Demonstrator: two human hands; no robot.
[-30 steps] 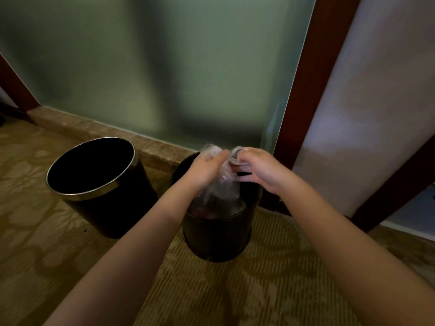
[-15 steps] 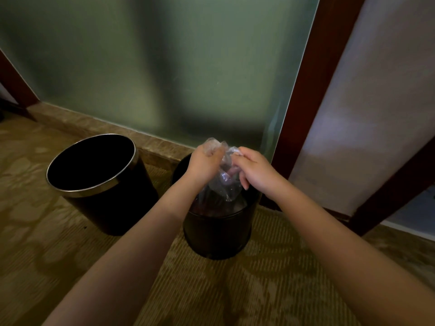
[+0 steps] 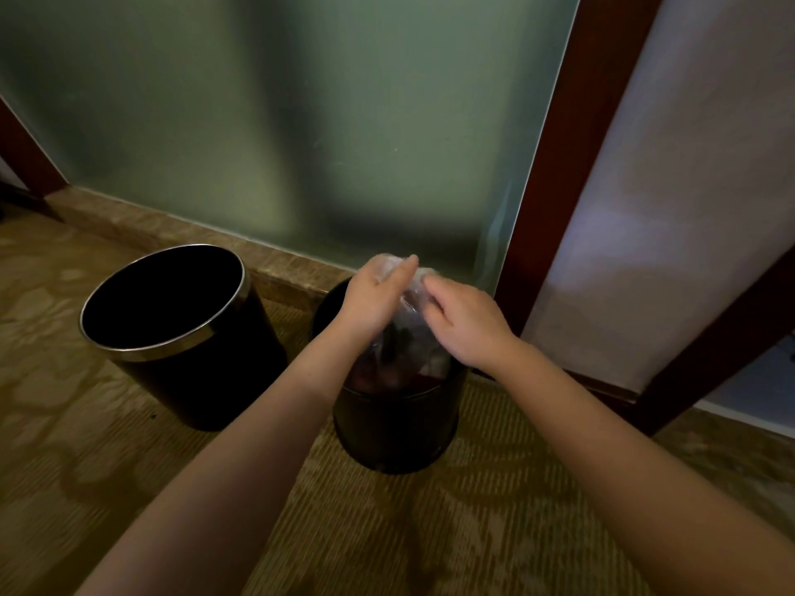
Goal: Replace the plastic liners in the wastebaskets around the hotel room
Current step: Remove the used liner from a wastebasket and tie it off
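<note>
Two dark round wastebaskets stand on the carpet. The left wastebasket point(image 3: 172, 337) has a shiny metal rim and no liner in it. The right wastebasket point(image 3: 395, 428) holds a clear plastic liner point(image 3: 408, 337) with dark rubbish inside. The liner's top is gathered into a bunch above the basket. My left hand point(image 3: 374, 294) grips that bunch from the left, and my right hand point(image 3: 464, 320) pinches it from the right. Both hands hide most of the gathered top.
A frosted glass panel point(image 3: 301, 122) on a stone sill point(image 3: 193, 234) rises right behind the baskets. A dark wooden frame point(image 3: 555, 174) and a pale wall point(image 3: 688, 187) stand to the right. Patterned carpet point(image 3: 387, 531) covers the floor around me.
Both hands have kept hold of the gathered liner top and shifted around it; the left hand's fingers now reach over the bunch. The baskets have not moved.
</note>
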